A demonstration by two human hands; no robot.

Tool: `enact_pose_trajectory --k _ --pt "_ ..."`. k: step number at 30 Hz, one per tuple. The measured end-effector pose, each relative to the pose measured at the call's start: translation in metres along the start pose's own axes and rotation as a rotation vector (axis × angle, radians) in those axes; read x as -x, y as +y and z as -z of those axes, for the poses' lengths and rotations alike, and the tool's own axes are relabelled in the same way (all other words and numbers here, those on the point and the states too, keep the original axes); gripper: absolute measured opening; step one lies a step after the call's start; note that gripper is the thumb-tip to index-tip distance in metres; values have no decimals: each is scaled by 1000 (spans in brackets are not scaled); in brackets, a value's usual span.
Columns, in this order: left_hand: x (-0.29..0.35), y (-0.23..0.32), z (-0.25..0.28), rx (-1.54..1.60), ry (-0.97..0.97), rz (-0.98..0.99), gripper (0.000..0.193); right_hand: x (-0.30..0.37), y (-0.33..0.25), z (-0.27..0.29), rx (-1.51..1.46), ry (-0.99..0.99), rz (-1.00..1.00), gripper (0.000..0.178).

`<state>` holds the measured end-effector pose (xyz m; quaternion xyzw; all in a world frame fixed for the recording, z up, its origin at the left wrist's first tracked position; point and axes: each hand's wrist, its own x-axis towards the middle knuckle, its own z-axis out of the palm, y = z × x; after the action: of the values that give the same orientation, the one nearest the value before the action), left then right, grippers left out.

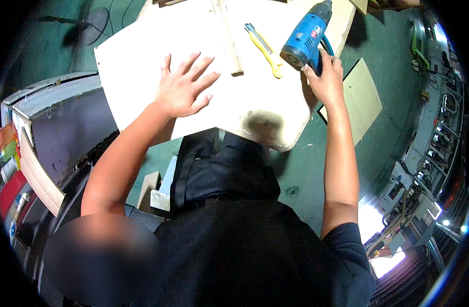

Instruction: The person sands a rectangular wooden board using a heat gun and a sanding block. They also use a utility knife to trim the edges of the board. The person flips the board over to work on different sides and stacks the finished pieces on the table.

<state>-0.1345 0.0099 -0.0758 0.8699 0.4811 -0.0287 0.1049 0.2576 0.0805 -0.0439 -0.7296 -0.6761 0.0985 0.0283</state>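
Note:
A pale board [132, 56] with angled edges lies in front of me. My left hand [186, 88] rests palm down on it, fingers spread, holding nothing. My right hand [326, 77], at the board's right side, is closed round the handle of a blue heat gun [307, 35]. The heat gun's dark nozzle points away and to the right, and its round rear vent faces me. Between my hands lies a yellow utility knife [265, 50]. Left of the knife, a narrow wooden strip [227, 38] runs toward the far edge.
A loose pale panel [361, 100] is on the green floor [306, 174] at the right. Farther right stands grey machinery [413, 184]. On the left are a grey-topped cabinet [73, 128] and a curved wooden piece [40, 171]. A round-based stand [95, 26] is at the far left.

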Motion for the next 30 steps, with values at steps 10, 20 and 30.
enact_pose_trajectory --k 10,20,30 --pt "1 1 0 -41 4 16 60 -19 12 -28 -82 112 123 60" --pt "1 5 3 -111 -51 48 60 -14 0 -27 -81 140 48 62" --pt "3 3 -1 -55 17 22 62 -14 7 -40 -59 202 50 66"
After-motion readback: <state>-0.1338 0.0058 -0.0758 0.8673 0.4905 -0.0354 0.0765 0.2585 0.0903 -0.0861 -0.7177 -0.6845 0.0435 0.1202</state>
